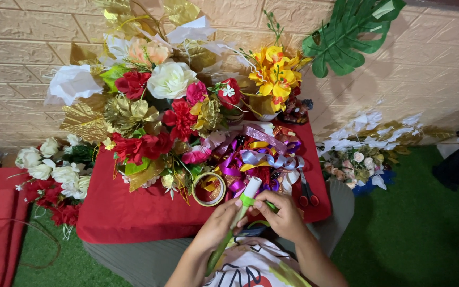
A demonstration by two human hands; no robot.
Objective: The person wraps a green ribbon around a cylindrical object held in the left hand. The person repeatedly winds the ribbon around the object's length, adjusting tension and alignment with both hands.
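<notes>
Head view: both hands, left hand (220,219) and right hand (282,215), grip a white stick (249,191), fingers closed on its green tape (247,201). Just behind the stick lie ribbons (256,157), with a tape roll (209,189) left of it.

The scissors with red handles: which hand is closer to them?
Right. The right hand is just left of the scissors; the left hand is farther away, beyond the stick.

Stem (224,242) lower end hidden behind left hand (216,223).
</notes>
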